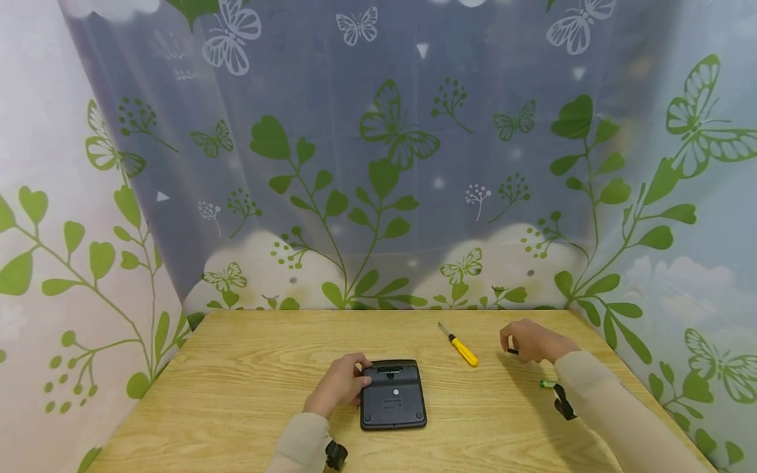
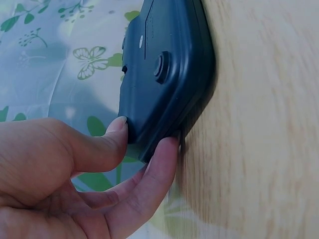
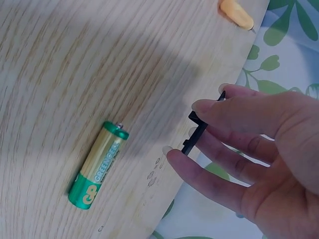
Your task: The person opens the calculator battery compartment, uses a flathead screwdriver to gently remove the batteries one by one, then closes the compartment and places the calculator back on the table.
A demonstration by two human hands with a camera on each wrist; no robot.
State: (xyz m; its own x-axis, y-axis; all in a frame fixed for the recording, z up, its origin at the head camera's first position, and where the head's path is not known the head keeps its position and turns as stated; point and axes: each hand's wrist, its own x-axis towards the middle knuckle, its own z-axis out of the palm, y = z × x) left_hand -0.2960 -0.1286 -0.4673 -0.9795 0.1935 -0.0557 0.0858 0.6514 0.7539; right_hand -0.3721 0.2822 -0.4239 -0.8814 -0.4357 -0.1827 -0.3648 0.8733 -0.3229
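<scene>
A black calculator-like device point(image 1: 393, 401) lies face down on the table, its battery slot uncovered at the far end. At its left edge my left hand point(image 1: 338, 384) grips it, thumb on top and fingers along the side, as the left wrist view shows up close on the casing point(image 2: 169, 64). Over the right part of the table, my right hand point(image 1: 535, 340) pinches a small black battery cover point(image 3: 199, 129) between thumb and fingers. Below that hand a green and gold GP battery point(image 3: 98, 167) lies on the wood; in the head view the sleeve partly hides this battery point(image 1: 547, 384).
A screwdriver point(image 1: 463, 350) with a yellow handle lies between the device and my right hand. The wooden table point(image 1: 266, 348) ends at a patterned curtain point(image 1: 319, 197) behind and at both sides. Black straps point(image 1: 336, 454) sit on the wrists.
</scene>
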